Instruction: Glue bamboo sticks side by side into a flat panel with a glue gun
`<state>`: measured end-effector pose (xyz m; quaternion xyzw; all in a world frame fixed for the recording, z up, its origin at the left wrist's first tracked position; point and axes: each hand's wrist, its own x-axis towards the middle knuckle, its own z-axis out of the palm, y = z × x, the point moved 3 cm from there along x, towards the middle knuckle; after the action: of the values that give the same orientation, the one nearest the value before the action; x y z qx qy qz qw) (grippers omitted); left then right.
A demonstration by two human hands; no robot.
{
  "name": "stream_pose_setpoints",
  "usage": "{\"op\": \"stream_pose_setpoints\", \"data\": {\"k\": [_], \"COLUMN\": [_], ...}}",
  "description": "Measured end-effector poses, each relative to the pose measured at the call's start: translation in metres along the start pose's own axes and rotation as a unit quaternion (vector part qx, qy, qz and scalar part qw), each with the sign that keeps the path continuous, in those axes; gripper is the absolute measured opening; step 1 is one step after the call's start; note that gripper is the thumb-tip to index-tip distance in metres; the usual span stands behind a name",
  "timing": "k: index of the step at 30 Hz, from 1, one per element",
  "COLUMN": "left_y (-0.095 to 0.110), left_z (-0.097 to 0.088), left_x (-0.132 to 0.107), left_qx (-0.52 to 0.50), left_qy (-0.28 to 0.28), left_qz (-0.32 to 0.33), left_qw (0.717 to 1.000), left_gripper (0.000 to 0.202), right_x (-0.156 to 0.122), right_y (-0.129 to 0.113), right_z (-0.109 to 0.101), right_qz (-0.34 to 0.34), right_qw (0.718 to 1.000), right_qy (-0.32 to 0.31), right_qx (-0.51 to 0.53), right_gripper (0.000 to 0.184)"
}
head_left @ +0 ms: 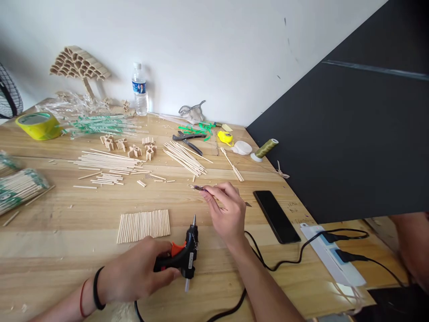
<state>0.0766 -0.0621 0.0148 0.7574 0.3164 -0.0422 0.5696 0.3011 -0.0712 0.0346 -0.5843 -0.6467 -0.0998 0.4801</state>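
Observation:
My left hand [134, 268] is closed around the handle of a black hot glue gun [189, 257] with an orange trigger. Its metal nozzle points away from me, and a clear glue stick pokes out at the rear. My right hand [229, 210] pinches a small, thin, dark piece [198, 188] just above the table; its exact kind is too small to make out. Left of the nozzle lies a flat panel of wooden sticks [144, 226], set side by side. Beyond the hands are a pile of loose sticks [186, 158] and several short cut pieces [109, 179].
A phone [276, 217] and a power strip [331, 255] with black cables lie at right. Farther back are cutters [191, 139], a yellow tape measure [225, 137], a thread spool [264, 150], a bottle [139, 91], yellow tape [40, 126] and a stick-built tree-like model [80, 65]. A black board [362, 134] borders the right.

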Motion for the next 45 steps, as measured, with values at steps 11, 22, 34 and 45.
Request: {"op": "stream_pose_setpoints", "data": {"k": [11, 22, 34, 45], "left_y": [-0.003, -0.007, -0.011, -0.012], "left_z": [0.0, 0.001, -0.024, -0.048], "left_x": [-0.004, -0.001, 0.0, -0.002], "left_qx": [0.166, 0.215, 0.182, 0.166], "left_qy": [0.077, 0.087, 0.228, 0.309], "left_qz": [0.037, 0.163, 0.257, 0.224], "left_qw": [0.983, 0.959, 0.921, 0.909], "left_gripper": [0.016, 0.025, 0.041, 0.023], "right_x": [0.0, -0.002, -0.006, -0.007], "right_y": [0.01, 0.019, 0.024, 0.027], "right_z": [0.004, 0.011, 0.018, 0.016], "right_qz": [0.022, 0.042, 0.035, -0.03], "right_qw": [1.0, 0.999, 0.999, 0.999], "right_qy": [-0.004, -0.01, -0.021, -0.023], "right_qx": [-0.019, 0.018, 0.031, 0.019], "right_gripper": [0.02, 0.022, 0.022, 0.02]}}
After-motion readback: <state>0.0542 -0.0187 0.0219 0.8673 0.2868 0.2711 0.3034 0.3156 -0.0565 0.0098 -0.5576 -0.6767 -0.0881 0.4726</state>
